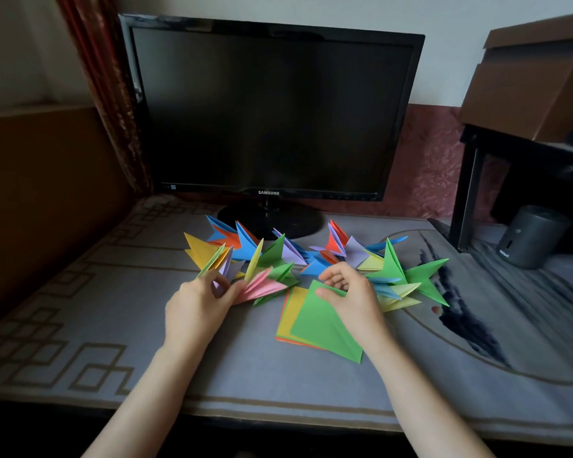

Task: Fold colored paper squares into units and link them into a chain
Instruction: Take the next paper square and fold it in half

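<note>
Folded chain (291,251) strewn along the desk (129,325), below a dark monitor (272,110)
Left hand (196,307) pinches the pink unit (262,289); right hand (353,292) pinches a green sheet (325,325) covering most of the stack (291,312); fingertips hidden

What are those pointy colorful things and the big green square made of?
The pointy units look like thin matte colored paper, going by their sharp creases. The green square seems to be the same paper, with crisp straight edges and no shine.

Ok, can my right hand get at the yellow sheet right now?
Probably not directly: the right hand grips the green sheet, which covers most of the yellow sheet. Only its left strip shows, so the green one would need to go first.
</note>
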